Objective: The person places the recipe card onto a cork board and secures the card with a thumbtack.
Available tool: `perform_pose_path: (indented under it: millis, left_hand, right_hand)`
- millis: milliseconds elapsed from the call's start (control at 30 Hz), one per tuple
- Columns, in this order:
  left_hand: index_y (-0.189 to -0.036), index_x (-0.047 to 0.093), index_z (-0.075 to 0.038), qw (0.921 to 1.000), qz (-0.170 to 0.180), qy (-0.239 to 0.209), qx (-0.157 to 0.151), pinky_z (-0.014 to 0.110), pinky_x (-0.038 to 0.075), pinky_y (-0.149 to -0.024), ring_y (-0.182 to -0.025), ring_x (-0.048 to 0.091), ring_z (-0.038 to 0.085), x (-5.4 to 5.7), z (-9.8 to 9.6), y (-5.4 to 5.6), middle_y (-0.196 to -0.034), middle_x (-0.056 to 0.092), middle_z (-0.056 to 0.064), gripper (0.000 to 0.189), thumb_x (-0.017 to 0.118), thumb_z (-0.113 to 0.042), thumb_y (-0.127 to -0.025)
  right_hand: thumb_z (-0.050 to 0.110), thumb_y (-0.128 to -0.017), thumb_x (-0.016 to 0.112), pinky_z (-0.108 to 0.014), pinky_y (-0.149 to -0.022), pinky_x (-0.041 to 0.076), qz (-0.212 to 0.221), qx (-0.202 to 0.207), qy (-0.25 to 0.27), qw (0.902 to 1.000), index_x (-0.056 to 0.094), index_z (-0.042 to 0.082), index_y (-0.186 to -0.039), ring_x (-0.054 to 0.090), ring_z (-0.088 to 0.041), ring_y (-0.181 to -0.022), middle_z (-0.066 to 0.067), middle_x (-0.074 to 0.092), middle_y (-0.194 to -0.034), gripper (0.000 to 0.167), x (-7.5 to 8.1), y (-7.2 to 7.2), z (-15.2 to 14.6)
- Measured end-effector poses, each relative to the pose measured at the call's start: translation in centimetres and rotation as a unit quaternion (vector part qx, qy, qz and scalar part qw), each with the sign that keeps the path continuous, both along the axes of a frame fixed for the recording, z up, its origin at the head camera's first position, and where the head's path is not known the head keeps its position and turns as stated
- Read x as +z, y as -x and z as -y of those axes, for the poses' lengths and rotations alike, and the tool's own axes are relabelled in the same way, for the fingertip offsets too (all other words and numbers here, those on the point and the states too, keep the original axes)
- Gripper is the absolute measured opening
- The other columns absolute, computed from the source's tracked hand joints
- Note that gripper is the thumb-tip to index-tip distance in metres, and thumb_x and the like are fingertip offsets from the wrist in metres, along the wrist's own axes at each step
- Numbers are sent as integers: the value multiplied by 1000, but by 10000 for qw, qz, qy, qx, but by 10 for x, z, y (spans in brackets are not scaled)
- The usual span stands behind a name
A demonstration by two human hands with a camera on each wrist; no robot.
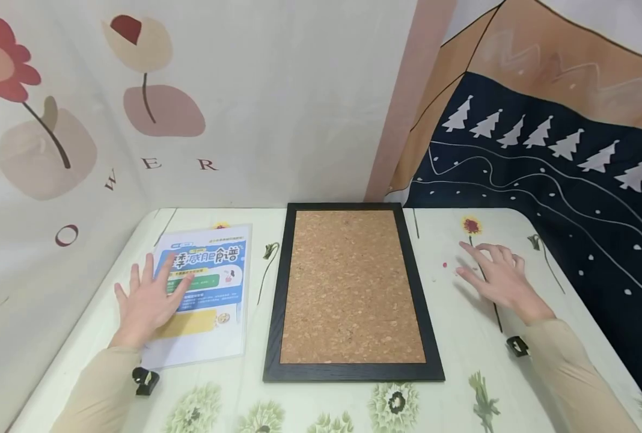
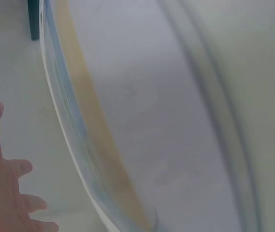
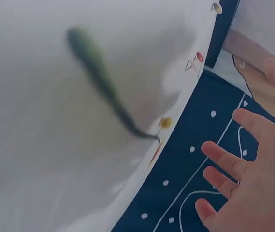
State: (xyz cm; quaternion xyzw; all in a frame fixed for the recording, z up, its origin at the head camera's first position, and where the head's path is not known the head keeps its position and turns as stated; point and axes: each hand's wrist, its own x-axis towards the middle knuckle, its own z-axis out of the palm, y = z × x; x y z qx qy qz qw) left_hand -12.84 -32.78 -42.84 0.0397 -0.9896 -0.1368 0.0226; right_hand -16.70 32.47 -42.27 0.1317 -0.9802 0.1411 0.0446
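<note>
The left hand (image 1: 145, 310) is held over the printed sheet (image 1: 210, 300), fingers spread; the start of its heading is covered, and contact cannot be confirmed. The framed cork board (image 1: 353, 288) is positioned right of these fingers. The right hand (image 1: 507, 285) is held above the desk (image 1: 467, 337), fingers parted. Near them, pins (image 3: 166, 123) are seen, poorly resolved in the head view.
</note>
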Motion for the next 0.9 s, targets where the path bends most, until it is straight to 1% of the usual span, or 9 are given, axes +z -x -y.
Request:
perform_pose_path:
  millis: [100, 233, 333, 467, 567, 667, 767, 833, 900]
  left_hand:
    - [-156, 8, -12, 9999, 100, -39, 55, 78, -3, -93, -133, -3, 62, 0, 8, -2, -152, -2, 35, 80, 27, -62, -98]
    - [-155, 4, -9, 9994, 232, -242, 63, 79, 8, -90, -130, 1, 65, -1, 17, -4, -150, -3, 39, 80, 29, -60, -99]
    - [-154, 1, -6, 9981, 410, -435, 121, 79, 16, -86, -127, 5, 67, -2, 23, -5, -148, -4, 42, 81, 29, -58, -99]
    - [-152, 1, 1, 9962, 575, -578, 292, 79, 20, -85, -122, 11, 71, -4, 30, -7, -145, 0, 46, 84, 29, -58, -99]
    - [-151, 3, 5, 9959, 544, -606, 393, 78, 21, -85, -117, 16, 73, -5, 37, -9, -141, 8, 49, 84, 30, -56, -100]
    - [-150, 4, 8, 9951, 543, -651, 504, 75, 23, -86, -114, 21, 72, -7, 44, -11, -136, 14, 50, 84, 30, -55, -100]
    - [-149, 7, 10, 9944, 502, -739, 565, 72, 24, -87, -112, 24, 69, -11, 51, -10, -133, 20, 50, 85, 31, -55, -100]
    - [-147, 9, 12, 9940, 472, -805, 577, 71, 25, -86, -112, 25, 68, -13, 54, -8, -131, 23, 51, 85, 34, -54, -100]
    - [-146, 12, 14, 9928, 473, -903, 623, 71, 25, -86, -112, 26, 68, -14, 57, -6, -130, 25, 51, 85, 36, -53, -99]
  right_hand:
    - [47, -97, 51, -66, -88, 17, 11, 105, 119, 9999, 42, 8, -143, 27, -49, -120, -27, 37, -131, 61, 0, 4, 6]
    - [45, -98, 51, -63, -86, 20, 53, 203, 254, 9995, 46, 5, -140, 31, -47, -115, -26, 39, -127, 58, -1, 9, 13]
    - [42, -98, 54, -61, -84, 23, 40, 298, 347, 9989, 49, 4, -139, 34, -46, -111, -26, 42, -123, 56, -1, 11, 17]
    - [36, -96, 58, -59, -83, 25, 54, 500, 484, 9976, 50, 4, -138, 37, -44, -108, -26, 45, -121, 53, -2, 14, 19]
    - [28, -95, 61, -55, -81, 29, 147, 733, 615, 9953, 52, 3, -137, 40, -41, -106, -25, 49, -118, 49, -4, 16, 21]
    - [18, -93, 64, -48, -79, 36, 370, 953, 831, 9913, 55, 1, -134, 48, -34, -100, -19, 56, -110, 45, -5, 19, 24]
    - [10, -92, 65, -41, -73, 43, 706, 1094, 1092, 9854, 59, -2, -128, 56, -25, -89, -11, 62, -99, 38, -4, 21, 28]
    - [6, -91, 66, -37, -69, 46, 921, 1101, 1252, 9817, 62, -2, -124, 58, -21, -82, -7, 63, -94, 34, -3, 21, 30]
    - [4, -90, 66, -35, -66, 47, 1091, 1078, 1355, 9788, 64, -1, -120, 59, -18, -78, -4, 64, -90, 31, -3, 21, 32]
